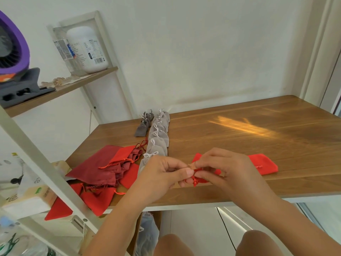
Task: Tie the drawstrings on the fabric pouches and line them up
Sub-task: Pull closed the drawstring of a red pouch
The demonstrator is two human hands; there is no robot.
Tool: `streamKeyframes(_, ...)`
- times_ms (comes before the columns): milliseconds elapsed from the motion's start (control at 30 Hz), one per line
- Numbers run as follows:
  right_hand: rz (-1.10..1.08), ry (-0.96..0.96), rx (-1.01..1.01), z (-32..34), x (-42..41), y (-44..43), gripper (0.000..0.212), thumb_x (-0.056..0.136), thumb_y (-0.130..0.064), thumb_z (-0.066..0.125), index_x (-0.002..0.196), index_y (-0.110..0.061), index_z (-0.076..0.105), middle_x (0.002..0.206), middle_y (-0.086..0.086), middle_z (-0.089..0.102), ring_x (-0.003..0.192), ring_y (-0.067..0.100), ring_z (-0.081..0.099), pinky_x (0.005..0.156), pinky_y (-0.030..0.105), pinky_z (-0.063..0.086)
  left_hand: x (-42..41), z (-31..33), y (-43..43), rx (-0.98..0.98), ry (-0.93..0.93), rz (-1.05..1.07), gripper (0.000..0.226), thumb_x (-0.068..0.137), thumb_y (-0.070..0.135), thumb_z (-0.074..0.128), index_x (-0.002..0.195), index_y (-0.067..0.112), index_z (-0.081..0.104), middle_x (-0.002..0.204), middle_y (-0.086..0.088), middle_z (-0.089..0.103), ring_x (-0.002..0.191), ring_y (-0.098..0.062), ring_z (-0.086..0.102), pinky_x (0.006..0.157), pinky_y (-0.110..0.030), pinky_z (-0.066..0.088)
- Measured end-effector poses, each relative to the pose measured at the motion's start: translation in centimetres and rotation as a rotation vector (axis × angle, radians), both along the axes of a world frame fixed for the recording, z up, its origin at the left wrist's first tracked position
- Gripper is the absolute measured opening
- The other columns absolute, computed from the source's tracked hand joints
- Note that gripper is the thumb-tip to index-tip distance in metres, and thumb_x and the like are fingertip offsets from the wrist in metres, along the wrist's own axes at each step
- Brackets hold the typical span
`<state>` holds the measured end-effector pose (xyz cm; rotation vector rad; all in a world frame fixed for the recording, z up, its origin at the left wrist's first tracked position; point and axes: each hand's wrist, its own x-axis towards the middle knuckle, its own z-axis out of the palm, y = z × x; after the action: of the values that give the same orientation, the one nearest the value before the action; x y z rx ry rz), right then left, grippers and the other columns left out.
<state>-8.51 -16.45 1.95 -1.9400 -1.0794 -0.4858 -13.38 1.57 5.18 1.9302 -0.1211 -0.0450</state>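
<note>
My left hand point(162, 172) and my right hand point(221, 169) meet above the front of the wooden table point(239, 137). Both pinch the red drawstring point(195, 181) of a small red pouch point(198, 157), which my right hand mostly hides. Another red pouch point(263, 165) lies flat to the right. A row of several light grey pouches point(158, 139) with tied white strings runs away from me. Beside it lie a few dark grey pouches point(143, 126). A heap of red and dark red pouches point(110, 167) covers the table's left front corner.
A white-framed shelf unit point(36, 154) stands at the left, its slanted post close to the red heap. Its wooden shelf carries a white jar point(86, 48) and a purple fan point(11, 47). A tissue box point(31, 196) sits lower left. My knees show below the table edge.
</note>
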Motion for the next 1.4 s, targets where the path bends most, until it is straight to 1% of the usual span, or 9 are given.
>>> streamKeyframes(200, -0.028, -0.039, -0.042, -0.3, 0.4, 0.2, 0.026, 0.086, -0.041, 0.056, 0.093, -0.023, 0.072, 0.098, -0.016, 0.060, 0.078, -0.004, 0.056, 0.068, 0.009, 0.045, 0.0, 0.0, -0.1, -0.002, -0.057, -0.018, 0.016, 0.086, 0.003, 0.064, 0.073, 0.011, 0.071, 0.062, 0.006, 0.068, 0.052, 0.001, 0.054, 0.050, -0.008, 0.039)
streamKeyframes(367, -0.047, -0.042, 0.045, 0.0, 0.0, 0.3, 0.021, 0.086, -0.037, 0.058, 0.085, -0.018, 0.069, 0.088, -0.012, 0.063, 0.076, -0.001, 0.058, 0.066, 0.017, 0.047, 0.0, 0.4, -0.3, -0.004, -0.157, 0.035, 0.006, 0.077, 0.018, 0.070, 0.076, 0.018, 0.075, 0.065, 0.004, 0.071, 0.055, 0.003, 0.056, 0.056, -0.010, 0.044)
streamKeyframes(567, -0.052, 0.180, 0.193, 0.3, -0.1, 0.1, 0.015, 0.077, -0.036, 0.076, 0.081, -0.023, 0.071, 0.091, -0.017, 0.071, 0.092, -0.003, 0.064, 0.081, 0.019, 0.049, 0.5, 0.0, -1.2, -0.158, -0.265, 0.113, 0.009, 0.067, 0.019, 0.072, 0.071, 0.012, 0.075, 0.061, 0.000, 0.070, 0.054, -0.001, 0.061, 0.050, -0.012, 0.045)
streamKeyframes(633, 0.026, 0.380, 0.281, 0.4, -0.3, 0.2, 0.010, 0.074, -0.025, 0.079, 0.077, -0.020, 0.070, 0.091, -0.012, 0.073, 0.093, 0.004, 0.067, 0.086, 0.029, 0.052, 0.6, -0.4, -1.4, -0.192, -0.290, 0.119, 0.007, 0.068, 0.019, 0.071, 0.070, 0.014, 0.074, 0.060, 0.001, 0.070, 0.056, -0.002, 0.062, 0.052, -0.013, 0.046)
streamKeyframes(733, 0.068, 0.560, 0.398, 0.4, -0.5, 0.3, 0.015, 0.064, -0.027, 0.078, 0.070, -0.018, 0.068, 0.083, -0.002, 0.074, 0.085, 0.014, 0.070, 0.085, 0.042, 0.054, 0.9, -1.0, -1.5, -0.191, -0.335, 0.112, 0.010, 0.076, 0.020, 0.076, 0.076, 0.011, 0.072, 0.066, 0.002, 0.069, 0.062, -0.004, 0.063, 0.060, -0.016, 0.049)
streamKeyframes(867, 0.022, 0.501, 0.435, 0.3, -0.7, 0.7, 0.017, 0.064, -0.030, 0.081, 0.067, -0.026, 0.065, 0.077, -0.002, 0.074, 0.080, 0.015, 0.070, 0.084, 0.028, 0.051, 1.4, -1.5, -1.6, -0.155, -0.332, 0.127, 0.009, 0.079, 0.020, 0.072, 0.078, 0.012, 0.071, 0.069, 0.003, 0.069, 0.065, -0.006, 0.061, 0.063, -0.018, 0.049)
streamKeyframes(1000, -0.057, 0.461, 0.365, -0.1, -0.2, 0.9, 0.023, 0.069, -0.017, 0.085, 0.067, -0.022, 0.063, 0.074, -0.006, 0.071, 0.077, 0.013, 0.067, 0.082, 0.034, 0.051, 1.7, -1.4, -1.7, -0.256, -0.278, 0.176, 0.011, 0.068, 0.019, 0.071, 0.075, 0.009, 0.072, 0.067, 0.000, 0.071, 0.061, -0.006, 0.064, 0.058, -0.016, 0.050)
streamKeyframes(1167, -0.146, 0.387, 0.295, 0.6, -0.4, 1.0, 0.027, 0.068, -0.012, 0.084, 0.070, -0.030, 0.064, 0.072, -0.016, 0.067, 0.076, 0.002, 0.064, 0.073, 0.010, 0.042, 1.8, -1.3, -1.7, -0.306, -0.220, 0.228, 0.015, 0.065, 0.021, 0.071, 0.074, 0.010, 0.073, 0.066, -0.001, 0.072, 0.060, -0.006, 0.064, 0.059, -0.015, 0.050)
streamKeyframes(1400, -0.220, 0.388, 0.225, 1.3, -0.8, 1.2, 0.028, 0.072, -0.019, 0.082, 0.081, -0.041, 0.066, 0.071, -0.024, 0.067, 0.078, -0.008, 0.062, 0.071, 0.003, 0.038, 2.1, -1.5, -1.4, -0.323, -0.189, 0.238, 0.016, 0.065, 0.024, 0.072, 0.076, 0.013, 0.072, 0.068, 0.000, 0.071, 0.064, -0.006, 0.065, 0.063, -0.015, 0.051)
